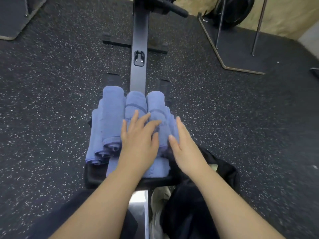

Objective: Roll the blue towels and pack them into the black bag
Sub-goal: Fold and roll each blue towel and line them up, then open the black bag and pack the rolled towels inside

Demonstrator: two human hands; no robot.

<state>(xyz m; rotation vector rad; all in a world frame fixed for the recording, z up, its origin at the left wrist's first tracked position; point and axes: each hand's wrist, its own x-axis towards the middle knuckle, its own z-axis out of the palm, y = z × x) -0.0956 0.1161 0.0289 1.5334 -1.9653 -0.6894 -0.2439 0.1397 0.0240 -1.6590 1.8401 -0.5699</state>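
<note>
From the head camera, looking down, several soft blue rolled towels [119,121] lie side by side on a black padded seat [96,175] that sits on a long dark metal rail [139,40]. They lie close together, touching, probably so they stay rolled and do not slide off the seat's left or right edge. One more blue towel [158,168] lies flat near the seat's near edge, partly under the arms. The left hand [138,137] rests on the middle and right rolls with fingers spread and fairly straight, pressing down and gripping nothing. The right hand [184,147] is flat too, its fingers straight along the side of the right roll, as if to keep that roll from tipping over the right edge. The soft black cloth bag [221,171] sits just beside the seat's near right corner, low by the person's leg; I cannot tell how wide its mouth is. No towel is seen in it yet. All around is dark speckled rubber floor [51,83]. A metal stand with thin poles [241,54] is well apart at the far right. The right forearm lies between the towels and the bag.
</note>
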